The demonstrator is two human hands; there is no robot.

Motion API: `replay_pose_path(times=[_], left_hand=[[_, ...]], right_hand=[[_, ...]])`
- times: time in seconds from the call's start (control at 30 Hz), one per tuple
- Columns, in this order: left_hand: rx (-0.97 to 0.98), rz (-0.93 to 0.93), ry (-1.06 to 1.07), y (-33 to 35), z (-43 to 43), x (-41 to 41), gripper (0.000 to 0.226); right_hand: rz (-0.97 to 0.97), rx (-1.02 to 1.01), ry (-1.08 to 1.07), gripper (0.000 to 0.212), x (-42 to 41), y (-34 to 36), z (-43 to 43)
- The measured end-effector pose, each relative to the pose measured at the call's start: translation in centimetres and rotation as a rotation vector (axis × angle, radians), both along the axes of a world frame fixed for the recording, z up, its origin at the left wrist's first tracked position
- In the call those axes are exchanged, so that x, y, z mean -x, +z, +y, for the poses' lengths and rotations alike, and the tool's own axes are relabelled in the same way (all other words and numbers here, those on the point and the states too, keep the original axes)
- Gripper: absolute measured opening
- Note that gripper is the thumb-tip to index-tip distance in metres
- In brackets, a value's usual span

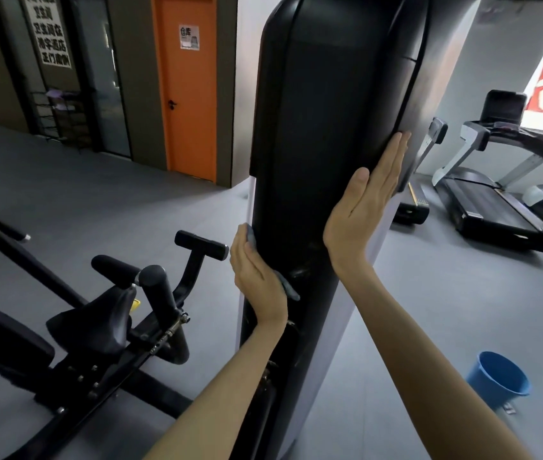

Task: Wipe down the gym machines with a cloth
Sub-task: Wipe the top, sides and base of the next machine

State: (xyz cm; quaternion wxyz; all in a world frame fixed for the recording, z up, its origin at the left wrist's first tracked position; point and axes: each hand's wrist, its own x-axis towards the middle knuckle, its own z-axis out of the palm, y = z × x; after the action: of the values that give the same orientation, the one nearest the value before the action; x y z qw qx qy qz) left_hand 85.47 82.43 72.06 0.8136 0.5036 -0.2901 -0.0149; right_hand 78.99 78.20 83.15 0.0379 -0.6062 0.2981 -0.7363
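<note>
A tall black machine column with a pale side panel stands right in front of me. My left hand presses a grey-blue cloth flat against the column's left edge, low down; most of the cloth is hidden under the palm, with bits showing above the fingertips and below the thumb. My right hand lies flat on the column's right edge, higher up, fingers straight and pointing upward, holding nothing.
A black seat and padded handles of the machine stand at lower left. A blue bucket sits on the grey floor at lower right. Treadmills stand at the right. An orange door is behind.
</note>
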Motion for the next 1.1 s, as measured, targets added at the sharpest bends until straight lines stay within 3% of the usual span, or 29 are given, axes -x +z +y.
replay_pose_path(times=[0.2,0.27,0.4,0.57,0.67,0.8,0.9,1.0,1.1], left_hand=[[-0.381,0.225,-0.064,-8.2,2.4,-0.5,0.032],[-0.369,0.205,-0.076,-7.3,2.5,-0.6,0.032],[-0.115,0.123,-0.060,0.9,2.3,0.3,0.031],[0.033,-0.294,-0.085,4.7,1.0,0.5,0.045],[0.007,-0.782,0.080,3.2,0.6,0.2,0.055],[-0.021,-1.429,0.352,-1.1,-0.5,-2.3,0.063],[-0.045,-1.775,0.353,-2.7,-0.5,-4.3,0.080],[-0.018,-1.964,0.339,-1.1,0.2,-5.3,0.067],[0.041,-1.813,0.327,5.3,0.3,-4.5,0.073]], right_hand=[[-0.014,-0.003,0.026,0.053,0.1,0.0,0.0],[-0.023,0.002,0.036,0.052,0.1,0.0,-0.1],[-0.032,-0.013,0.046,0.053,0.1,0.2,0.0],[0.060,-0.051,0.136,0.052,1.9,0.2,0.4],[0.126,-0.094,0.169,0.049,4.6,-1.5,0.7],[0.273,-0.163,0.166,0.067,6.6,-4.7,1.1],[0.341,-0.172,0.174,0.076,6.9,-5.8,1.5],[0.369,-0.182,0.197,0.078,7.3,-6.3,1.8],[0.392,-0.197,0.213,0.081,8.1,-6.2,1.8]])
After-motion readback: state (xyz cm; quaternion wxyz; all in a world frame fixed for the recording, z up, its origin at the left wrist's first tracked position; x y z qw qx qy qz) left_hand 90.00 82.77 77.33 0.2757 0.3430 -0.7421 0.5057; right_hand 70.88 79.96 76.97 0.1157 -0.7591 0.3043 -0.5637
